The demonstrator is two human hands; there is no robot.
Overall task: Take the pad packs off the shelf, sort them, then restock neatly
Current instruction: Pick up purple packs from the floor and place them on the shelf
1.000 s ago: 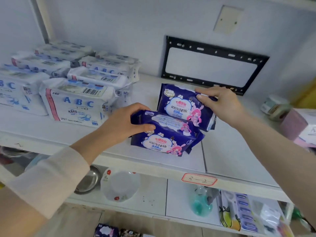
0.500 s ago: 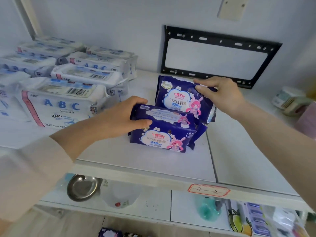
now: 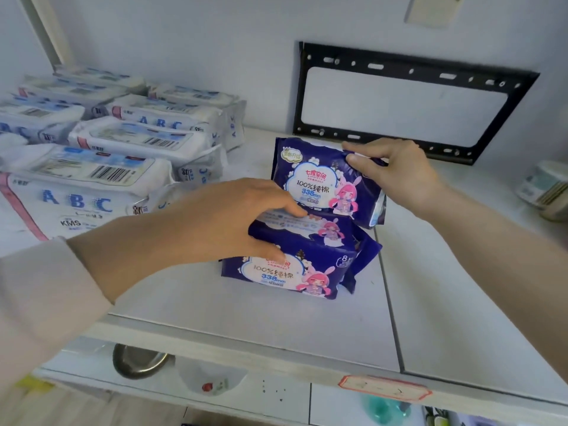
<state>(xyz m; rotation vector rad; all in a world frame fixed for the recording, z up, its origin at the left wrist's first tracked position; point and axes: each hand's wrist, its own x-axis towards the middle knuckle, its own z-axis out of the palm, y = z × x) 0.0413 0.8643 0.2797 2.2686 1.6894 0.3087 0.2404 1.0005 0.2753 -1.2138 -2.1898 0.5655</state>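
Purple front pack [image 3: 319, 250] — left grip [image 3: 221, 222] grasps | rear pack [image 3: 319, 179] (upright) — right grip [image 3: 396, 173] pinches

Pale cream sleeve [image 3: 40, 296] (left arm), right bare

Both arms reach forward. The left hand [image 3: 227, 229], forearm bare beyond a pale sleeve [image 3: 46, 302], curls its fingers over the front purple pad pack [image 3: 307, 272], thumb pressed to its face. The right hand [image 3: 396, 175], arm bare, pinches the top edge of the rear purple pad pack [image 3: 319, 179].
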